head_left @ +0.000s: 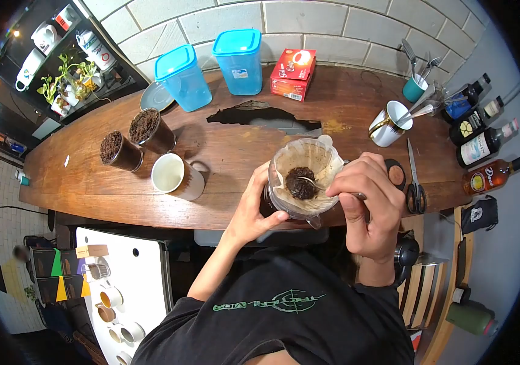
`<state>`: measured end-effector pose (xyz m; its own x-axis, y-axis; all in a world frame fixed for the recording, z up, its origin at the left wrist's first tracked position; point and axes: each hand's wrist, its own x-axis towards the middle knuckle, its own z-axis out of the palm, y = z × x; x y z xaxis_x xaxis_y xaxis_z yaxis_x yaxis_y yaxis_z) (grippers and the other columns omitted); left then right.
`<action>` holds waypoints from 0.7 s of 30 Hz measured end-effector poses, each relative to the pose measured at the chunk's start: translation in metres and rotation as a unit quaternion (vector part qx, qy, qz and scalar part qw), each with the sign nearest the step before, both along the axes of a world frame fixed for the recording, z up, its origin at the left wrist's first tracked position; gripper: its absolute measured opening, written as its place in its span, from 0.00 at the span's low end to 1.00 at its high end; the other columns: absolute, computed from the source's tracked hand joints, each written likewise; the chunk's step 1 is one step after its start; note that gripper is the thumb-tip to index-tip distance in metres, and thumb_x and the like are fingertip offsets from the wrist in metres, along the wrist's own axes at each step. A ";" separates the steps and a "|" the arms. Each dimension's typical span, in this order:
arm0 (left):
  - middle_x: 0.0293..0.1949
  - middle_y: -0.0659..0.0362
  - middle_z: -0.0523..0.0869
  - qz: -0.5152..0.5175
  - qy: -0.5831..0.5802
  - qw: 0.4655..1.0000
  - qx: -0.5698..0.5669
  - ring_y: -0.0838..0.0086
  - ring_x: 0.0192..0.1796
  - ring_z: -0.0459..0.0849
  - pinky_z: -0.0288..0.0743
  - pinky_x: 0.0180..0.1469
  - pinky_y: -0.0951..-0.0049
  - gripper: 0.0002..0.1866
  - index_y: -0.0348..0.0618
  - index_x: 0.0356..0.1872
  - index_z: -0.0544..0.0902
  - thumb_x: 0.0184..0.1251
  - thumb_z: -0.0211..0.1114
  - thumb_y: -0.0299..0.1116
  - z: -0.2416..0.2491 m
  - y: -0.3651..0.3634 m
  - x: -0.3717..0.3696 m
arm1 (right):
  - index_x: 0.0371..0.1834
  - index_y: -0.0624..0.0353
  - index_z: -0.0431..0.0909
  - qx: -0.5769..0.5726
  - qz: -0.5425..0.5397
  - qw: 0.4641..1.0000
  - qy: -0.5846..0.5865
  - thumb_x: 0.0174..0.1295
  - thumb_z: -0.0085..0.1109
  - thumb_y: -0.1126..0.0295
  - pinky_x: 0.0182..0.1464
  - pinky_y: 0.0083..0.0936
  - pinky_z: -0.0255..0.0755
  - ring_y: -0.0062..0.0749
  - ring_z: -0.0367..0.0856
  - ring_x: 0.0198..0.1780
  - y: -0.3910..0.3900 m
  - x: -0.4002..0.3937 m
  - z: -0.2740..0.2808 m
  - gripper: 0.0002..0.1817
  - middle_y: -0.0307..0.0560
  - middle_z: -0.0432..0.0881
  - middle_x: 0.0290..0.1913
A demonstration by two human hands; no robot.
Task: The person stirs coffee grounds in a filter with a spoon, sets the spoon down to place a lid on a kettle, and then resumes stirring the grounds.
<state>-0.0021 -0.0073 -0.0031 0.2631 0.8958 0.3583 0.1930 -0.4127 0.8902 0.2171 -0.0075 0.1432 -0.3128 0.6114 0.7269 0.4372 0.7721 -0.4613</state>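
Near the counter's front edge stands a glass coffee dripper (278,196) lined with a paper filter (324,159). Dark wet coffee grounds (301,184) lie at the bottom of the filter. My left hand (252,207) is curved around the dripper's left side, thumb and fingers apart against the glass. My right hand (369,204) pinches the handle of a metal spoon (357,196), whose tip reaches into the grounds. To the left are a white mug (177,177) and two glasses of dark grounds (121,152), (152,131).
Blue-lidded containers (238,67) and a red box (293,74) stand at the back of the wooden counter (229,158). A white-and-gold mug (389,125), scissors (416,182) and several bottles (485,143) are on the right. A jagged dark hole (260,115) breaks the countertop.
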 end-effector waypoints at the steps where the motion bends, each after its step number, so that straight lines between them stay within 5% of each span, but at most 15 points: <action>1: 0.74 0.41 0.66 0.000 0.000 1.000 0.000 0.47 0.76 0.65 0.58 0.77 0.50 0.47 0.41 0.74 0.63 0.59 0.74 0.53 -0.001 0.000 0.000 | 0.33 0.60 0.80 -0.004 0.005 1.000 0.023 0.67 0.61 0.72 0.48 0.38 0.69 0.42 0.79 0.32 0.001 -0.001 -0.002 0.05 0.44 0.81 0.30; 21: 0.74 0.42 0.66 -0.001 -0.006 1.000 -0.015 0.48 0.77 0.65 0.58 0.77 0.51 0.47 0.41 0.74 0.64 0.59 0.74 0.53 0.000 0.000 0.000 | 0.34 0.60 0.80 0.031 0.029 0.998 0.036 0.66 0.63 0.70 0.42 0.37 0.69 0.40 0.79 0.31 -0.003 0.001 -0.001 0.06 0.43 0.81 0.30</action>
<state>-0.0022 -0.0075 -0.0028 0.2603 0.9055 0.3353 0.1817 -0.3870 0.9040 0.2183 -0.0101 0.1419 -0.2917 0.5469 0.7847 0.3572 0.8233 -0.4411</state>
